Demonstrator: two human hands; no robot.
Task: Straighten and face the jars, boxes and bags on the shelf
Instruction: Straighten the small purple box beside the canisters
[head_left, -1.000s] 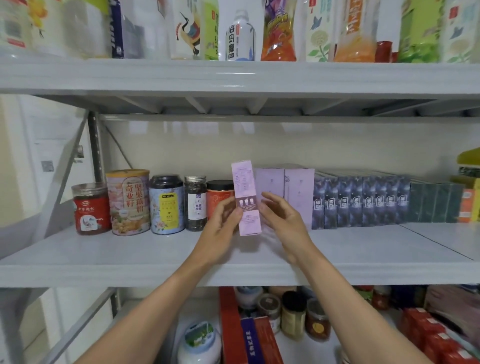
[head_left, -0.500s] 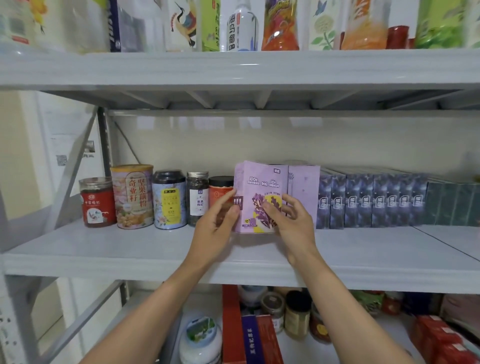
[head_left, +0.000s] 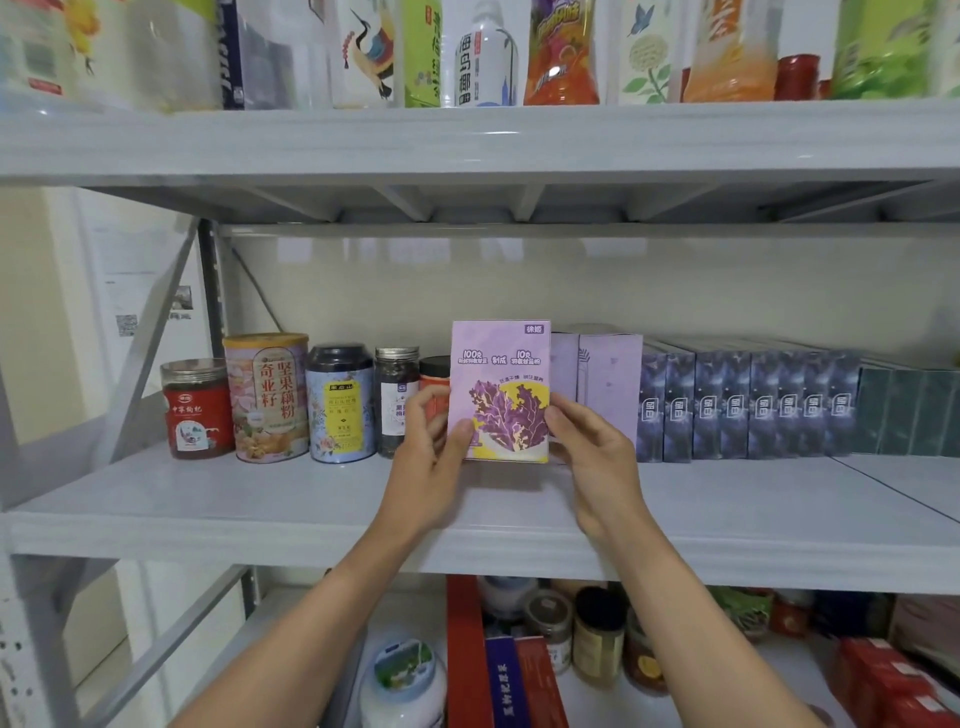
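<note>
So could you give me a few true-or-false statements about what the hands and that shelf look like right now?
1. Both hands hold the pink box. True: left hand, right hand.
2. The box shows its narrow side. False: its printed front faces the camera.
3. The jars stand left of the box. True.
4. The dark boxes lie flat in a stack. False: they stand upright in a row.

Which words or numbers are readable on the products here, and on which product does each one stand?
"100克" and "10克": pink box, held by left hand and right hand.
"坚果藕粉", "奇亚籽": tall can.
"海岛椰": white bottle, top shelf.
"中宁枸杞": red jar, partly blurred.
Blue tin, dark boxes: too small.
</note>
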